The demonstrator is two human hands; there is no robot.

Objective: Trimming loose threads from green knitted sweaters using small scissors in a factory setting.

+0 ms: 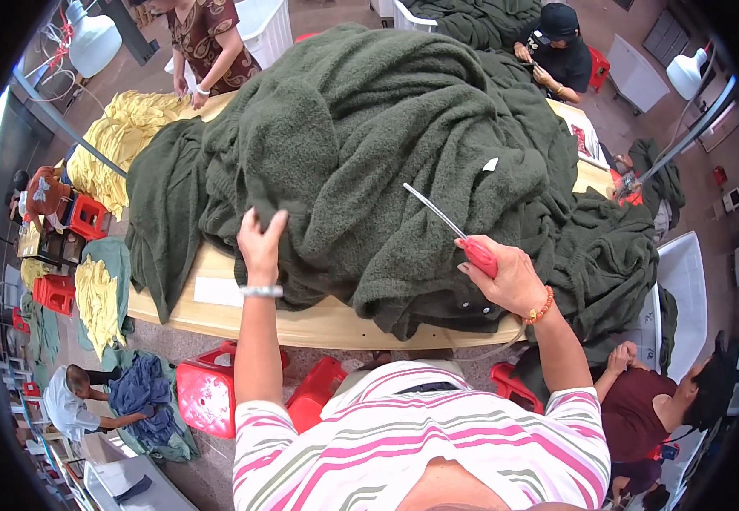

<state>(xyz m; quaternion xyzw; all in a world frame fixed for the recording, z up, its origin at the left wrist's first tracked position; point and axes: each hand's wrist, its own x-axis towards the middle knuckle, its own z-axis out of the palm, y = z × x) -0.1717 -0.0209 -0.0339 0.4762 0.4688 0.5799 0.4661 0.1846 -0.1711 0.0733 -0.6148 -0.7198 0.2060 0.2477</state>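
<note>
the left hand (260,243) has its fingers and thumb spread, tips up at the front of the dark green cloth (369,145); whether they press on it i cannot tell. the right hand (510,277) has its fingers curled round the red grip of a tool (481,257), whose thin metal shaft slants up and left over the cloth.

the cloth is thick, fuzzy and knit-like, heaped in deep rounded folds, with a small white tag (490,164) on its right half and a few pale button-like spots near the lower hem. it lies just beyond the left fingertips, below and around the right hand, and covers most of the pale wooden table (335,324), spilling past the left and right ends.

further out, at right, a white bin (689,272) has dark green cloth along its near side; how much sits inside is hidden. beyond the heap stands a ribbed white bin (274,38), contents not visible from here. at lower left, a long pale tub (118,468) holds a small dark piece of fabric (135,488).
</note>
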